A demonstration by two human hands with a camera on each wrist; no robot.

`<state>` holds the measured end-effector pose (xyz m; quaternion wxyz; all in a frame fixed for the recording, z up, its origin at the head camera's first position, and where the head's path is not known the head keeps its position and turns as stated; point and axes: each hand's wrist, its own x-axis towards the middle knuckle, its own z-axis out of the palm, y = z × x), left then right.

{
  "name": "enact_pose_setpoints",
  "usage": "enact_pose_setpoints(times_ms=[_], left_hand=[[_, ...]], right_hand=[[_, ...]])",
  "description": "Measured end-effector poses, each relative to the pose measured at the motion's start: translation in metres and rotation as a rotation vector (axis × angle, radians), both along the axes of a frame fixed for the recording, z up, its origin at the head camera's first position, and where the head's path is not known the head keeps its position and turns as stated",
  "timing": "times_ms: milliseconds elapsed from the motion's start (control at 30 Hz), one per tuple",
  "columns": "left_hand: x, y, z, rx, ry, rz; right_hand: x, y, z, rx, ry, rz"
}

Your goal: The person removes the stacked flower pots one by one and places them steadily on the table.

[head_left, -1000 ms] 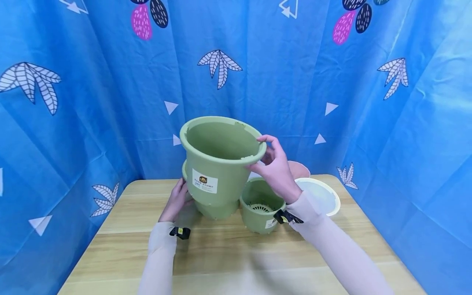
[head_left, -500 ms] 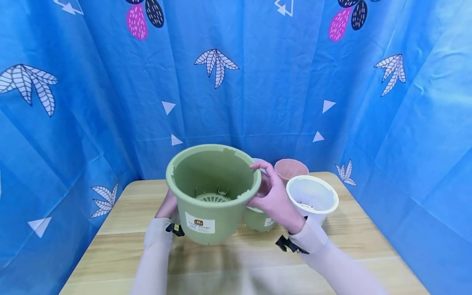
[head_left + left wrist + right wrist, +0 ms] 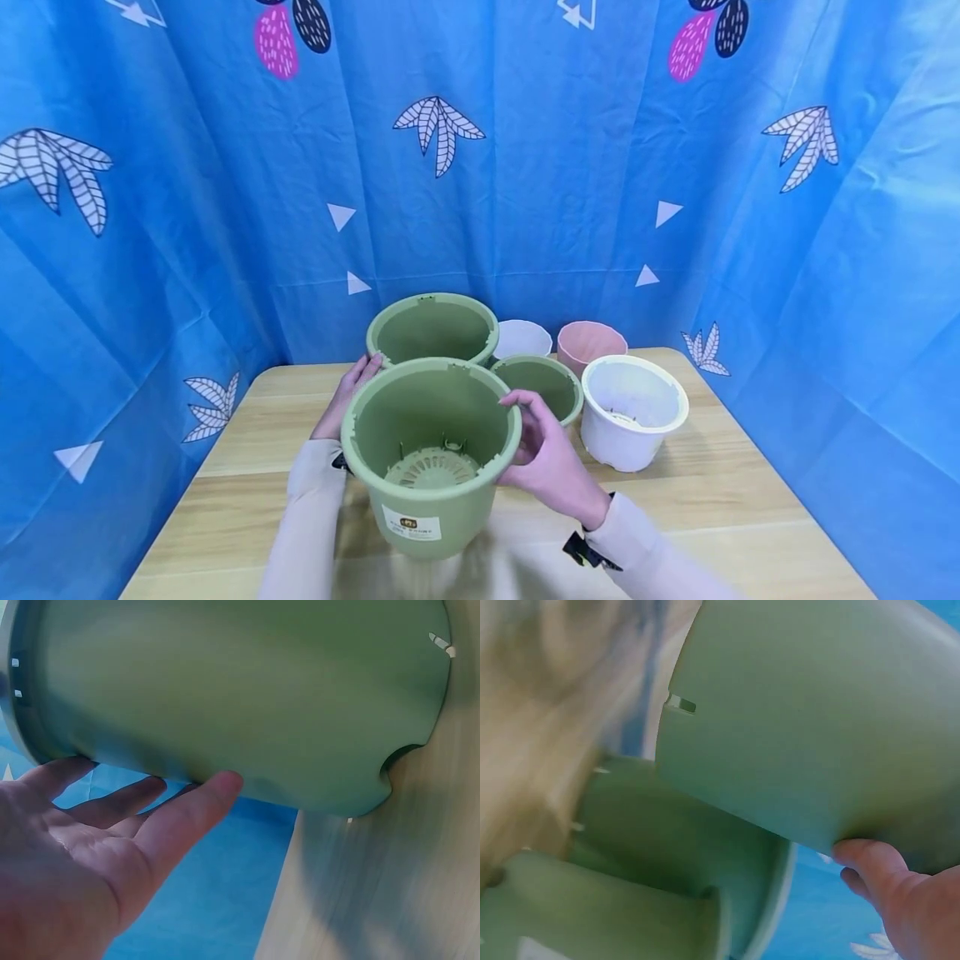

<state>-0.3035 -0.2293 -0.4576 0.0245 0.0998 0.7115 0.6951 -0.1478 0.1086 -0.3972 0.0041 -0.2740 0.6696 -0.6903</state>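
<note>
A large green flowerpot (image 3: 431, 500) with a white label is in my right hand (image 3: 551, 467), which grips its rim from the right, thumb outside. In the right wrist view the thumb (image 3: 874, 859) presses the pot's side (image 3: 795, 727). Behind it stands another large green flowerpot (image 3: 432, 327), partly covered by the front one. My left hand (image 3: 348, 396) touches this rear pot's left side near the rim with fairly straight fingers. Up close, the left fingers (image 3: 199, 810) lie along the pot's smooth wall (image 3: 247, 697).
Right of the large pots stand a smaller green pot (image 3: 547, 383) and a white pot (image 3: 633, 417). A lavender-white pot (image 3: 522, 337) and a pink pot (image 3: 591, 343) are at the back. A blue patterned curtain (image 3: 465, 208) surrounds the wooden table (image 3: 712, 517).
My right hand has brought the large green pot down and toward the front, uncovering the rear one. The left hand has stayed near the rear pot's left side.
</note>
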Motion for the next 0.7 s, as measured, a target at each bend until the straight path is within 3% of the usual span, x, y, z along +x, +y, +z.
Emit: enact_pose_setpoints(times_ms=[33, 100, 400, 700], left_hand=[[-0.001, 0.0, 0.0, -0.07, 0.011, 0.028], [-0.003, 0.0, 0.001, -0.125, 0.01, 0.035], [-0.006, -0.003, 0.003, -0.08, -0.042, -0.007], [-0.007, -0.005, 0.002, -0.089, -0.054, -0.002]], right_hand=[[0.0, 0.0, -0.004, 0.009, -0.006, -0.002], [0.001, 0.0, -0.013, 0.03, -0.02, -0.012], [-0.002, -0.002, -0.052, 0.038, -0.082, -0.068], [-0.013, -0.012, -0.076, 0.031, -0.144, -0.131]])
